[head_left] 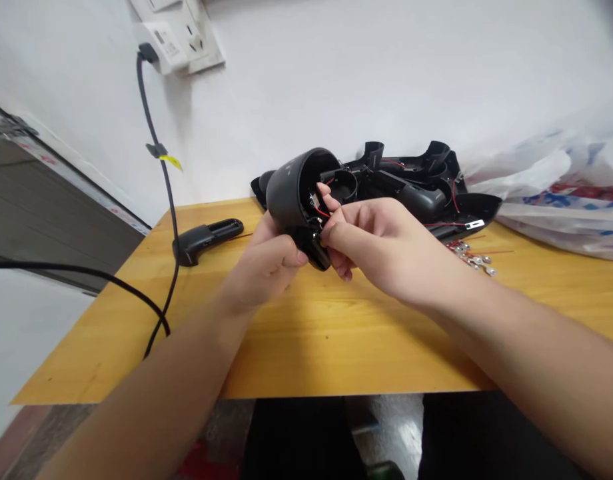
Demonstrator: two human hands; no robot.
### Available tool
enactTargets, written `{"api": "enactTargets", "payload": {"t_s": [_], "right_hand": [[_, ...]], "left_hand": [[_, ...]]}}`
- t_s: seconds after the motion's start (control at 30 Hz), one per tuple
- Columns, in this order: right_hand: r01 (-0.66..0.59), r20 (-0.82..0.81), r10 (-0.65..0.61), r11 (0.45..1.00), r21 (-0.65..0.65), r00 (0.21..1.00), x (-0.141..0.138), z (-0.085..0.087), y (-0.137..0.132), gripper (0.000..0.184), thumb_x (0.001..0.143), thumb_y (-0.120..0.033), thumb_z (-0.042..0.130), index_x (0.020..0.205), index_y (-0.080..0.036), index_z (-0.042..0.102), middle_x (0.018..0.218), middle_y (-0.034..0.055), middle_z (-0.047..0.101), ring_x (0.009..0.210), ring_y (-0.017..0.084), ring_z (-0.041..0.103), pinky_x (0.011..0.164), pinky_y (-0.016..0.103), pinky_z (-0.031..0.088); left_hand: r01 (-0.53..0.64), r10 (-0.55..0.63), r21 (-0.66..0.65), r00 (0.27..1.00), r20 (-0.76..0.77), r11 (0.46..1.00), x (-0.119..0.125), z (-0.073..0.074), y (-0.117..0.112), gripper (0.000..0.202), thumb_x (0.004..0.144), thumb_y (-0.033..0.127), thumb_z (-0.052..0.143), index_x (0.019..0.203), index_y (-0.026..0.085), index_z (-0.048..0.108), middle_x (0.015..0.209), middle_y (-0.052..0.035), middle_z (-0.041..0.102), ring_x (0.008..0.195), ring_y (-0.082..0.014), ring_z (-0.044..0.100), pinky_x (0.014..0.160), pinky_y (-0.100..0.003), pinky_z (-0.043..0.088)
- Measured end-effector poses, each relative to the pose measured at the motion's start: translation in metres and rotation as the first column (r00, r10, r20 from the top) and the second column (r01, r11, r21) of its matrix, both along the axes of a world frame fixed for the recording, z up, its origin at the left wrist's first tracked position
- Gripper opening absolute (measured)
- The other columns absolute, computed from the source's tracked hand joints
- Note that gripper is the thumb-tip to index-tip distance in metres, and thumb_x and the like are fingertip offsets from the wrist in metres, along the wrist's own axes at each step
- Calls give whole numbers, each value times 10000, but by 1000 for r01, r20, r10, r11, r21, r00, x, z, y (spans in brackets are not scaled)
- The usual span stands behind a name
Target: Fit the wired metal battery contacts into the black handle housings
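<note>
Mid-frame, I have the left hand (266,261) gripping the black housing (289,189), mouth rightward, nearest the right hand (379,243) pinching the red wire (322,213).

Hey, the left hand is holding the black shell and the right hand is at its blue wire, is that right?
Not quite: the wire at the right hand is red, not blue, as the head view shows. The left hand does hold the black shell.

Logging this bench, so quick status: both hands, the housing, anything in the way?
Left hand gripping black housing. Right hand at red wire by its opening, pinch unclear. Parts pile behind, no blockage seen.
</note>
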State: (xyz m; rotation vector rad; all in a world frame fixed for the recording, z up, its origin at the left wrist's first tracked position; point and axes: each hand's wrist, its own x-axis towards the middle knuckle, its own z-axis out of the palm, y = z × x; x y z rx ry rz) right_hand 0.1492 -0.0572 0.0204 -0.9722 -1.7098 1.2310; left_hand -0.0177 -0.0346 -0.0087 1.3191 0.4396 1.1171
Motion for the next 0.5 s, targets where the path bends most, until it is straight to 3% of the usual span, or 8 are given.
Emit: {"api": "enactTargets", "payload": {"t_s": [0.1, 0.2, 0.3, 0.5], "right_hand": [[1, -4, -1, 1000, -4, 1000, -3, -2, -3, 415, 991, -284, 580, 589, -181, 563, 560, -2, 540, 512, 93, 467, 538, 282, 416], [23, -26, -24, 999, -48, 999, -5, -3, -7, 379, 968, -316, 612, 616, -186, 560, 585, 19, 562, 517, 108, 470, 483, 272, 370], [66, -51, -72, 992, -108, 996, -7, -3, -13, 345, 916, -316, 658, 621, -190, 532, 565, 18, 547, 472, 96, 418, 417, 245, 285], [66, -129, -82, 990, -121, 988, -10, -3, -18, 305, 883, -289, 667, 629, -199, 523, 525, -16, 480, 417, 72, 356, 378, 222, 209]], "left_hand": [[-10, 12, -54, 1000, 26, 998, -1, 0, -3, 612, 553, 130, 574, 1156, 231, 612, 1068, -23, 701, 990, -254, 697, 810, -384, 617], [50, -45, -69, 997, 67, 996, -3, -1, -5, 648, 558, 95, 582, 1188, 242, 610, 1093, -17, 697, 814, -196, 696, 712, -344, 613], [107, -103, -65, 993, 61, 992, -4, -2, -8, 637, 596, 77, 589, 1205, 264, 609, 988, -1, 689, 693, -163, 663, 649, -321, 593], [36, -37, -28, 998, -52, 999, -8, -5, -14, 528, 705, 160, 657, 1221, 258, 598, 942, -24, 675, 789, -202, 668, 730, -353, 602]]}}
